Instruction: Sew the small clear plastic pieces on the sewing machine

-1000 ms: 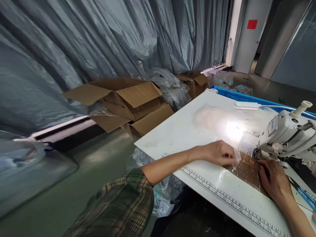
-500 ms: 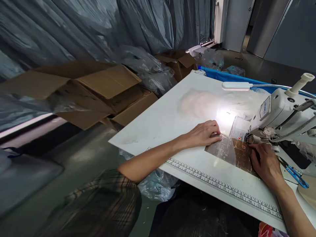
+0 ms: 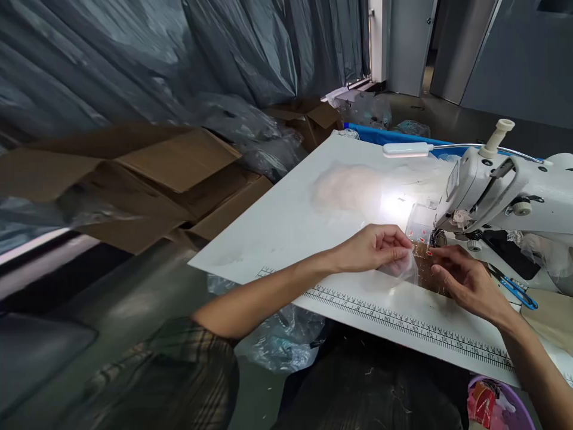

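Note:
A sheer fabric piece with small red and white marks lies in front of the needle of a white sewing machine. My left hand pinches its left edge between thumb and fingers, lifted a little above the table. To the right of the needle, my right hand rests over a brown area with its thumb and index finger apart, the fingertips at the fabric's right side. The lamp throws a bright spot on the tabletop behind the fabric.
The white table has a printed ruler along its front edge. Blue-handled snips lie right of my right hand. Open cardboard boxes stand at the left, a blue-edged bin is behind, and a purple basket sits below.
My left hand has gone from lying flat on the fabric to pinching and raising its edge. My right hand's fingers have spread and shifted. The whole view has turned slightly right.

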`<state>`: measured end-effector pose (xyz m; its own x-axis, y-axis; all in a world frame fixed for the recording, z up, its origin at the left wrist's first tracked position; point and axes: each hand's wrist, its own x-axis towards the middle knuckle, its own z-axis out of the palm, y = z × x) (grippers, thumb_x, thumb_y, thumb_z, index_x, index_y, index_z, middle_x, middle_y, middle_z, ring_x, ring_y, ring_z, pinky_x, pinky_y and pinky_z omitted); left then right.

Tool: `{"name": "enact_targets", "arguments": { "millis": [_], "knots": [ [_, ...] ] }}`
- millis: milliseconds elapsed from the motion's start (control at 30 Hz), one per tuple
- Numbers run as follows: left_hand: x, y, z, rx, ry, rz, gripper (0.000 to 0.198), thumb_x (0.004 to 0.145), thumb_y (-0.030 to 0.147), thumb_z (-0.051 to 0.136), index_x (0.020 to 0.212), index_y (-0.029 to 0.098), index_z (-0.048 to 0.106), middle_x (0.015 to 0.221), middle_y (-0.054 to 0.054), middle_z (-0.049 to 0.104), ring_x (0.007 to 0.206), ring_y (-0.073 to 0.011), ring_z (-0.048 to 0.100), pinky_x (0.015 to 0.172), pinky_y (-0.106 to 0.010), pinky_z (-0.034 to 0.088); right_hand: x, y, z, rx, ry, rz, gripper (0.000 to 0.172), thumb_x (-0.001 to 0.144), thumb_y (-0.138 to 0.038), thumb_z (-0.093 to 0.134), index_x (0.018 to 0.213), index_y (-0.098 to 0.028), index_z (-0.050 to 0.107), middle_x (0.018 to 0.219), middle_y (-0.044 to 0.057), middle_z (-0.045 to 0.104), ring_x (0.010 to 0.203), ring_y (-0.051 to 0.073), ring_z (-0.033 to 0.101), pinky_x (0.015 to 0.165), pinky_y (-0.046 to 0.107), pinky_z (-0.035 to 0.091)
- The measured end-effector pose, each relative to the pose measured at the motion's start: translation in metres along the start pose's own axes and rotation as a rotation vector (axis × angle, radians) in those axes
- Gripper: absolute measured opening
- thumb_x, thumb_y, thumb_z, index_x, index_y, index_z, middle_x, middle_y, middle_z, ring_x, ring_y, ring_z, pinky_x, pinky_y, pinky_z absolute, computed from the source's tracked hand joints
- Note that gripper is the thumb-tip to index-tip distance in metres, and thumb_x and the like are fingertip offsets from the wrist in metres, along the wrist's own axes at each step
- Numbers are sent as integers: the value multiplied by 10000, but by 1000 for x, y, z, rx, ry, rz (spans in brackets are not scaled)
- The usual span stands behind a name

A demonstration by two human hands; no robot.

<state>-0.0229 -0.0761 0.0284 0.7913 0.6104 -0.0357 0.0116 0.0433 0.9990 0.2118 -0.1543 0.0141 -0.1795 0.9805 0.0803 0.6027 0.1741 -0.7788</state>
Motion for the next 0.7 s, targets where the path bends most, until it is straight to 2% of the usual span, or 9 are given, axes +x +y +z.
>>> {"name": "enact_targets", "arguments": {
  "millis": [100, 167, 233, 267, 367, 433, 500, 600, 700],
  "knots": [
    [-9, 16, 25, -89, -165, -72, 286, 899, 395, 660, 980, 135, 573, 790, 0, 637, 690, -114, 705, 567, -200, 594, -2, -17, 4, 208, -38, -147, 600, 867, -613, 576, 1334, -236, 581, 1323, 135, 617, 1218, 286, 577, 1020, 488, 469],
    [-14, 24, 35, -100, -230, -125, 296, 921, 429, 620, 983, 144, 569, 802, 5, 611, 620, -102, 683, 476, -172, 550, -4, -23, 10, 396, -123, -222, 627, 873, -640, 553, 1369, -257, 545, 1356, 123, 594, 1249, 278, 557, 1058, 502, 440],
    [-17, 28, 35, -20, -233, -153, 273, 939, 417, 583, 1004, 152, 578, 820, 1, 615, 566, -82, 655, 425, -149, 502, -7, -24, 17, 563, -245, -218, 616, 859, -630, 587, 1347, -257, 550, 1202, 99, 662, 1097, 232, 634, 990, 452, 502],
    [-16, 28, 31, 55, -209, -154, 256, 948, 398, 563, 1023, 155, 587, 815, 0, 626, 548, -74, 640, 415, -140, 483, -8, -23, 20, 627, -310, -163, 602, 845, -608, 622, 1326, -253, 557, 1074, 73, 686, 961, 196, 665, 905, 406, 547],
    [-9, 22, 9, 372, -62, -102, 250, 976, 335, 475, 1084, 155, 611, 686, 17, 634, 476, -62, 570, 427, -144, 448, -8, -14, 21, 694, -424, 138, 573, 784, -521, 725, 1254, -234, 570, 794, -12, 635, 629, 108, 610, 599, 263, 550],
    [3, 15, -9, 655, 55, -13, 259, 976, 274, 430, 1080, 147, 631, 673, 3, 648, 516, -81, 571, 502, -181, 464, -4, -6, 17, 616, -379, 316, 551, 750, -480, 751, 1198, -206, 586, 725, -27, 613, 566, 103, 583, 498, 231, 498],
    [19, 8, -25, 982, 113, 72, 248, 942, 211, 439, 1042, 138, 654, 826, -56, 689, 692, -135, 626, 618, -239, 476, 4, 2, 11, 451, -253, 400, 474, 753, -422, 730, 1144, -186, 606, 697, -20, 623, 549, 118, 586, 476, 239, 478],
    [51, 2, -44, 1331, 131, 74, 242, 915, 222, 489, 1064, 127, 653, 1015, -121, 658, 834, -204, 629, 640, -276, 434, 15, 9, 4, 174, -61, 363, 341, 781, -333, 657, 1088, -187, 634, 723, 1, 665, 580, 139, 620, 527, 265, 492],
    [91, -1, -54, 1380, 167, 32, 290, 970, 322, 452, 1102, 141, 637, 1058, -114, 633, 865, -209, 623, 676, -279, 441, 21, 15, 5, 71, -1, 277, 307, 794, -336, 627, 1066, -194, 643, 761, 13, 692, 616, 147, 636, 558, 269, 495]
  ]
}}
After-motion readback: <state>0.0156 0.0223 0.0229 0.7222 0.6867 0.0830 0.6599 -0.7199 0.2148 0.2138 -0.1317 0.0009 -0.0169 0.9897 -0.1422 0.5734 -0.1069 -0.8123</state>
